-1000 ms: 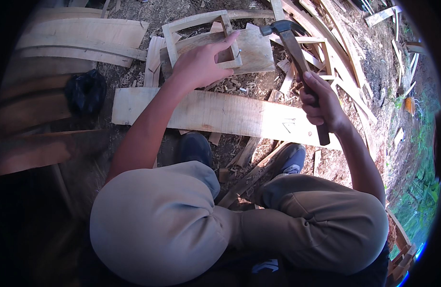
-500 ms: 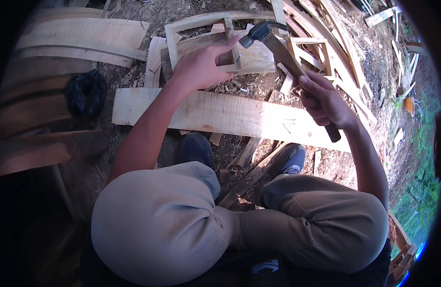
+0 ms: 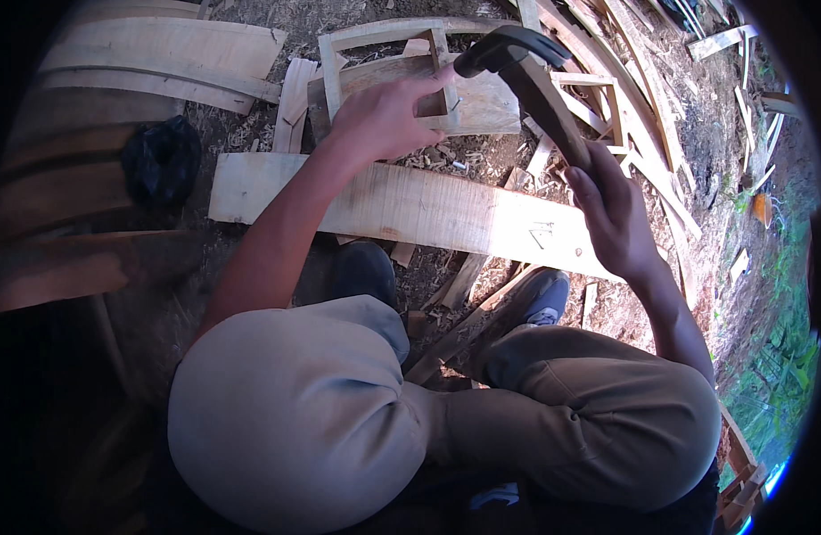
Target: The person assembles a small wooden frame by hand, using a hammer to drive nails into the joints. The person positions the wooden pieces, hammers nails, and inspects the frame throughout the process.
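Observation:
My right hand (image 3: 614, 209) is wrapped around the wooden handle of a claw hammer (image 3: 542, 94), raised so that its dark head hangs over the right end of a small wooden frame (image 3: 438, 43). My left hand (image 3: 384, 120) grips that frame, index finger reaching along the right crosspiece close to the hammer head and thumb near its lower end. What looks like a thin nail (image 3: 456, 103) sticks out at that lower corner. Beneath the frame lies a pale board (image 3: 492, 102). Between my hands and my feet a long flat plank (image 3: 428, 207) stretches across the ground.
Wide curved boards (image 3: 161, 49) are stacked at the far left, beside a black plastic bag (image 3: 161, 162). Long curved strips (image 3: 647, 80) and another small frame (image 3: 617, 111) lie at the right. Wood shavings and offcuts litter the dirt around my shoes (image 3: 542, 299).
The hammer has come up toward me, and my right hand has shifted and turned its grip on the handle. My left hand stays on the frame; the view has shifted slightly.

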`<state>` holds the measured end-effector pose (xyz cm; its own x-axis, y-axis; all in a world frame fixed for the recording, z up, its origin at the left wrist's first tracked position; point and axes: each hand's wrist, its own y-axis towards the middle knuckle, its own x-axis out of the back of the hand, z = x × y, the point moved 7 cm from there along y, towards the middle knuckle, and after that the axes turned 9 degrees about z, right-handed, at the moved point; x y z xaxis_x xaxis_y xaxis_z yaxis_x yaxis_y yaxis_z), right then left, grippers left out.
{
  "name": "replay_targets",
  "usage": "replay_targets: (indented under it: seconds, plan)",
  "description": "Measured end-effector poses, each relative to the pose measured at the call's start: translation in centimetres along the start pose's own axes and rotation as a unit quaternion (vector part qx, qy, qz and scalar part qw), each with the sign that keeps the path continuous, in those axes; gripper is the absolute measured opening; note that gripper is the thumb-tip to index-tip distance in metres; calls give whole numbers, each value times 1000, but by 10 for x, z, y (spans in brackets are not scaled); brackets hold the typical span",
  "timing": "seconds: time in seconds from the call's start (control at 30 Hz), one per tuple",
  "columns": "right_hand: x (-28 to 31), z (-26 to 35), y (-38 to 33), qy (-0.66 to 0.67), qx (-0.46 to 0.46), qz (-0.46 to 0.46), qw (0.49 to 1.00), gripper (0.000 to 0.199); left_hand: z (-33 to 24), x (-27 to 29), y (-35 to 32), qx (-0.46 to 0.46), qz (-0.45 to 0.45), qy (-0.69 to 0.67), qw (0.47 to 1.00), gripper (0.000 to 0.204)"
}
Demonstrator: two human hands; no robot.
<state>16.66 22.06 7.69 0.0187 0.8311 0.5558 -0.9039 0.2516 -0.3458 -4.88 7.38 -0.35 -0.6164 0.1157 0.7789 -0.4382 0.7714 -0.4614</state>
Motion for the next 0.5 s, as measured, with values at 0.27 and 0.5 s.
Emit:
replay_targets:
  seconds: [0.27, 0.5]
  plan:
    - [-8, -18, 4, -39, -5, 5, 999, 27, -1, 0, 1, -9, -17, -2, 1000, 88]
    - [-12, -25, 1, -55, 15, 20, 998, 28, -10, 0, -3, -1, 27, -1, 1000, 89]
